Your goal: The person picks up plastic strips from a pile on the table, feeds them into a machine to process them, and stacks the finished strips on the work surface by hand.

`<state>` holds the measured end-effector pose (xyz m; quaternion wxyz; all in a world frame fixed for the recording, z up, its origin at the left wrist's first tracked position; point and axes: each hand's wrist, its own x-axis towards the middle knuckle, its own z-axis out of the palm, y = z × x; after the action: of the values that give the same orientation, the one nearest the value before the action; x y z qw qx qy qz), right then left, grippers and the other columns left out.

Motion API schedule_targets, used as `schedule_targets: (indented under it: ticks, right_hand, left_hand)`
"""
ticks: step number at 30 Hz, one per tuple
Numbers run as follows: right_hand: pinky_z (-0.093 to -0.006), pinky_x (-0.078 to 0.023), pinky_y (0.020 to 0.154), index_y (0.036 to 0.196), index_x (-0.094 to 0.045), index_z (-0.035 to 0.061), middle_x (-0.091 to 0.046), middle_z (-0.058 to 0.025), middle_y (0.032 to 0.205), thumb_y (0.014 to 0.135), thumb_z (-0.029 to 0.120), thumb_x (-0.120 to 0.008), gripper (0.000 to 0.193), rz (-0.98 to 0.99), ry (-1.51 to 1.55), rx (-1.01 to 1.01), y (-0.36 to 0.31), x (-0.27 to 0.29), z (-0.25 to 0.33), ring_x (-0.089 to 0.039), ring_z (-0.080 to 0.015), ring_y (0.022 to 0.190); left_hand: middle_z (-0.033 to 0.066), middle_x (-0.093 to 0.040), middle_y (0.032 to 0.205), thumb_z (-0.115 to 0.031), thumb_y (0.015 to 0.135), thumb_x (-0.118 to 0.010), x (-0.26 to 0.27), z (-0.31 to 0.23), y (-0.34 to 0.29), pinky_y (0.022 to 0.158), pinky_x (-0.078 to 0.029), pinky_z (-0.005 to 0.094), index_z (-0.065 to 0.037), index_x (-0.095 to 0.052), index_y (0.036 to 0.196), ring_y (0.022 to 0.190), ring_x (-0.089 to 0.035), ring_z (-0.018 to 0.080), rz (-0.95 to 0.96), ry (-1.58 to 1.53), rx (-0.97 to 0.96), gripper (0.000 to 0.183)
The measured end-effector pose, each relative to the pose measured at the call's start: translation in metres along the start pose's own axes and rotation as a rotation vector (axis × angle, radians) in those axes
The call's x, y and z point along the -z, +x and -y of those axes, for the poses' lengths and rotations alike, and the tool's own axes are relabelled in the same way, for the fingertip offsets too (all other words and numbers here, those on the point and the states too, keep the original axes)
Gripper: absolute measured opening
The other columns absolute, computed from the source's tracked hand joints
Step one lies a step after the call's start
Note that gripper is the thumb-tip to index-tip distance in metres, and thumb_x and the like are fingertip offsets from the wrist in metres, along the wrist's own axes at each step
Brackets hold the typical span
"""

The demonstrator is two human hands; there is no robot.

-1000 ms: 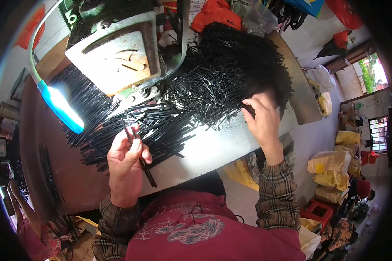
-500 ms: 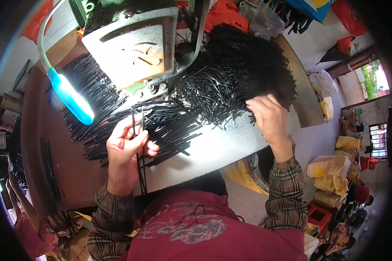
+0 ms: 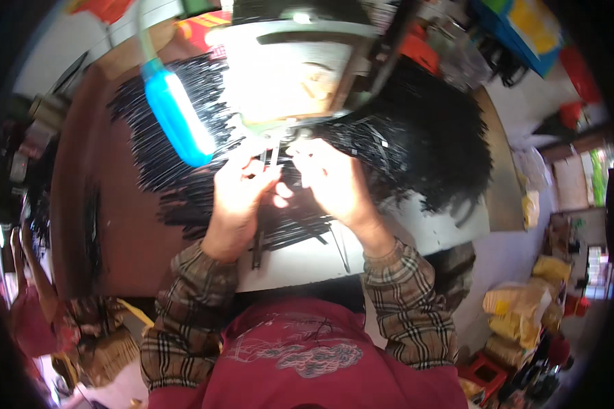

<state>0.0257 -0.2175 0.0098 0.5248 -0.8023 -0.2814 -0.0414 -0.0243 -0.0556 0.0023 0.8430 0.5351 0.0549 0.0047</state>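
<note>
My left hand (image 3: 242,194) is closed around a long black strip (image 3: 258,247), whose lower end hangs below the palm toward the table's front edge. Its upper part stands up from my fingertips, in the glare beneath the machine. Close beside it, my right hand (image 3: 338,184) has its fingers pinched together at the foot of the machine (image 3: 286,82). Bright light and blur hide what those fingertips hold. Another thin black strip (image 3: 339,249) shows between my wrists, near the front edge. More loose strips (image 3: 293,228) lie under and between my hands.
A lit blue lamp (image 3: 177,116) on a bent neck hangs left of the machine. Black strips (image 3: 164,123) are heaped at the left, with a larger dark pile (image 3: 436,136) at the right. Bags (image 3: 525,300) stand on the floor at right; another person's arm (image 3: 37,262) shows far left.
My right hand has moved left from the dark pile to the machine's foot beside my left hand. The head view has shifted, so the machine and lamp appear further right.
</note>
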Motion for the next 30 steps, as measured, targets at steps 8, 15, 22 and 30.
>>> schedule_targets:
  ticks: [8, 15, 22, 30]
  right_hand:
    - [-0.0200, -0.045, 0.046, 0.096, -0.061, -0.0021, -0.061, -0.0034, 0.074, 0.091, 0.006, -0.059, 0.010, -0.009, 0.406, -0.362, 0.008, -0.030, -0.017, -0.056, -0.0051, 0.057]
    - [-0.0200, -0.044, 0.041, 0.093, -0.061, -0.0023, -0.059, -0.0029, 0.071, 0.092, 0.008, -0.060, 0.011, -0.028, 0.523, -0.357, 0.009, -0.034, -0.012, -0.053, -0.0046, 0.051]
    - [-0.0198, -0.044, 0.042, 0.095, -0.060, -0.0026, -0.059, -0.0031, 0.071, 0.092, 0.008, -0.059, 0.011, -0.040, 0.498, -0.352, 0.007, -0.033, -0.013, -0.053, -0.0047, 0.051]
    - [-0.0194, -0.044, 0.043, 0.098, -0.061, -0.0024, -0.059, -0.0030, 0.071, 0.092, 0.007, -0.058, 0.011, -0.030, 0.518, -0.380, 0.008, -0.035, -0.021, -0.052, -0.0041, 0.050]
  left_hand:
    - [0.0036, -0.061, 0.087, -0.004, 0.088, -0.062, 0.005, 0.002, 0.003, 0.053, -0.049, 0.0200, 0.003, -0.052, 0.122, 0.066, -0.058, 0.0073, 0.030, -0.046, -0.003, 0.036]
    - [0.0024, -0.060, 0.084, -0.005, 0.089, -0.060, 0.013, 0.008, 0.006, 0.049, -0.044, 0.0198, 0.003, -0.053, 0.118, 0.060, -0.055, 0.0062, 0.086, -0.050, -0.020, 0.031]
    - [0.0027, -0.058, 0.080, -0.006, 0.089, -0.060, 0.008, 0.004, 0.003, 0.048, -0.043, 0.0203, 0.004, -0.053, 0.116, 0.058, -0.054, 0.0071, 0.056, -0.069, -0.010, 0.029]
    - [0.0033, -0.058, 0.080, -0.005, 0.088, -0.059, 0.014, 0.014, 0.007, 0.049, -0.043, 0.0203, 0.004, -0.053, 0.115, 0.058, -0.053, 0.0071, 0.075, -0.059, 0.004, 0.029]
